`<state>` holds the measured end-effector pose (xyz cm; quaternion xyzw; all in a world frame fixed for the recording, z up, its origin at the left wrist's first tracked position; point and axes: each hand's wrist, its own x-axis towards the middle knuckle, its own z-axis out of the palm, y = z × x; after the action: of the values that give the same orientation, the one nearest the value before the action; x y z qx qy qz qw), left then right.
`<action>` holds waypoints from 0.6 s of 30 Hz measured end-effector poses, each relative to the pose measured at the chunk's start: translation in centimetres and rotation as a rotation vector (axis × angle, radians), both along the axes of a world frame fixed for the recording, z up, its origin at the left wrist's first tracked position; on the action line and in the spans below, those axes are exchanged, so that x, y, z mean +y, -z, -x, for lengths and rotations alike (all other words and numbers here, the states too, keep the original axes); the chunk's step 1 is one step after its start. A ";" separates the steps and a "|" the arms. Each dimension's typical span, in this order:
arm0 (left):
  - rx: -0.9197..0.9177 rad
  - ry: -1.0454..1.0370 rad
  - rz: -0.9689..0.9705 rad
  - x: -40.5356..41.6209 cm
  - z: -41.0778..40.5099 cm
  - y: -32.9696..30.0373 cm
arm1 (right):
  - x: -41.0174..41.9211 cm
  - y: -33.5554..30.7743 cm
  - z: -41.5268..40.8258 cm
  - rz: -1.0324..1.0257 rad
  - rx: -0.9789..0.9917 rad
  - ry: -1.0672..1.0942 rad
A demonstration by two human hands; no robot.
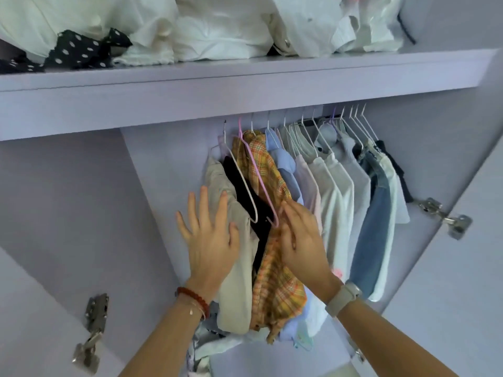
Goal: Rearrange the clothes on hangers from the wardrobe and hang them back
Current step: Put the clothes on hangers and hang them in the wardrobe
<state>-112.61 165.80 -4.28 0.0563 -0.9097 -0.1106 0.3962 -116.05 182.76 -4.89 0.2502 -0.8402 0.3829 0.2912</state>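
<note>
Several garments hang on thin hangers from the wardrobe rail (321,121). At the left end hang a beige garment (239,278), a black one (245,186) and an orange-yellow plaid shirt (275,278) on a pink hanger (258,175). My left hand (209,235) lies flat with spread fingers against the beige garment. My right hand (302,238) rests on the plaid shirt, its fingertips at the lower end of the pink hanger. To the right hang light blue, pink, white and denim clothes (373,221).
A lilac shelf (245,85) above the rail carries piled white clothes (217,31) and a black polka-dot cloth (79,50). Metal door hinges sit at lower left (92,330) and at right (443,216). Loose clothes (206,346) lie heaped on the wardrobe floor.
</note>
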 end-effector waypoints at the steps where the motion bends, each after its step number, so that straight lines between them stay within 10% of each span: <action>1: -0.026 0.038 0.008 1.1 0.0 0.7 | 1.8 0.8 -0.5 -0.065 0.015 0.052; 18: -0.490 0.935 0.198 39.1 -13.5 10.4 | 39.1 12.9 -30.4 -0.140 -0.616 0.949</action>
<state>-99.15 204.91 -14.67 -0.3682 -0.9097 -0.1726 0.0840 -85.64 221.84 -17.76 -0.2591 -0.9300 0.2091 0.1555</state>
